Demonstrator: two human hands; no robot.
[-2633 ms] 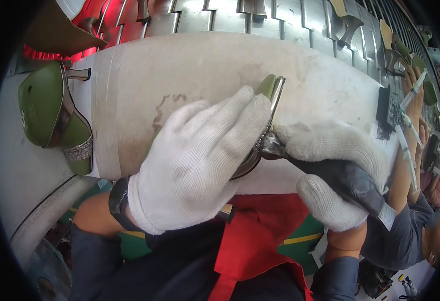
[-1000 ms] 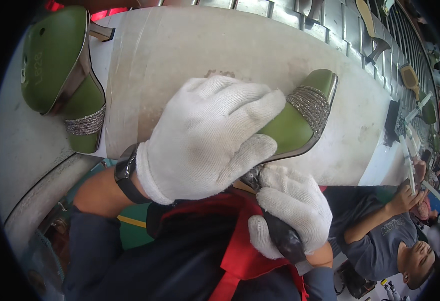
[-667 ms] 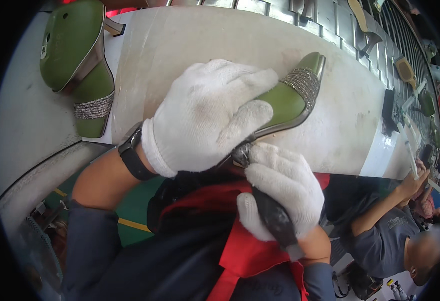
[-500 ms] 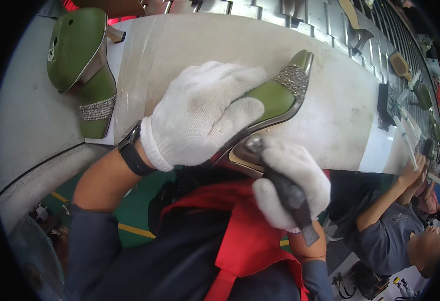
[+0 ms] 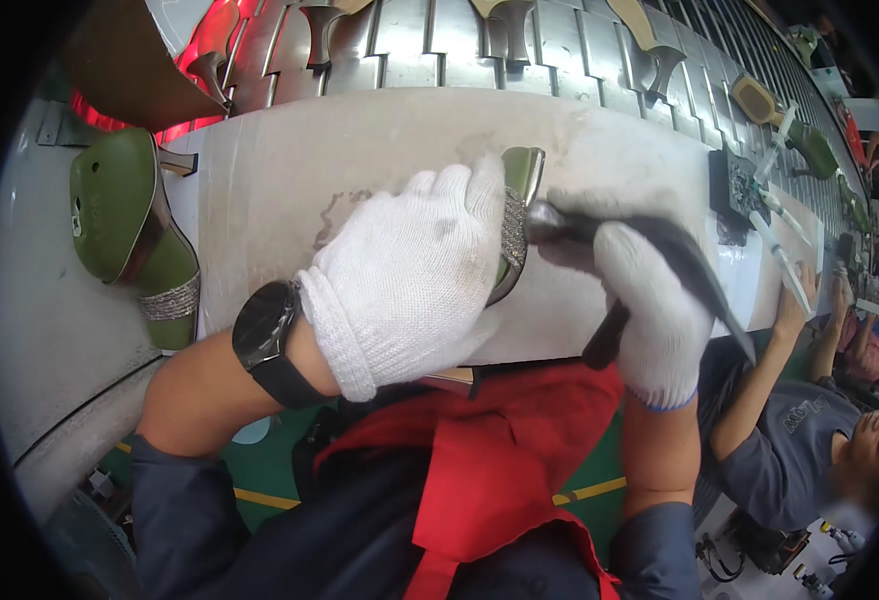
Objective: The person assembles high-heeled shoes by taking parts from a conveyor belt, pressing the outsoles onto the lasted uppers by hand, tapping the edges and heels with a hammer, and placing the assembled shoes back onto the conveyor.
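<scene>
Under my left hand (image 5: 409, 270), in a white knit glove, lies a green high-heeled shoe (image 5: 510, 250) with a glittery strap. The fingers are closed over it, hiding most of its body; its toe end points away from me. My right hand (image 5: 656, 315), also gloved, grips a dark shoemaker's hammer (image 5: 674, 240). The hammer's rounded metal face is against or very close to the shoe's right edge beside the strap; I cannot tell whether they touch. Its short handle juts out below the fist.
A similar green shoe (image 5: 119, 215) rests at the left of the pale worktop (image 5: 269, 130). Beyond it runs a metal slat conveyor (image 5: 399, 70) carrying shoe parts. A dark block (image 5: 731, 185) and white tubes sit at right, near a co-worker (image 5: 789, 440).
The shoe has moved left and its toe now points more directly away. My right hand has turned the hammer and lifted it up and right, its face now at the shoe's strap edge.
</scene>
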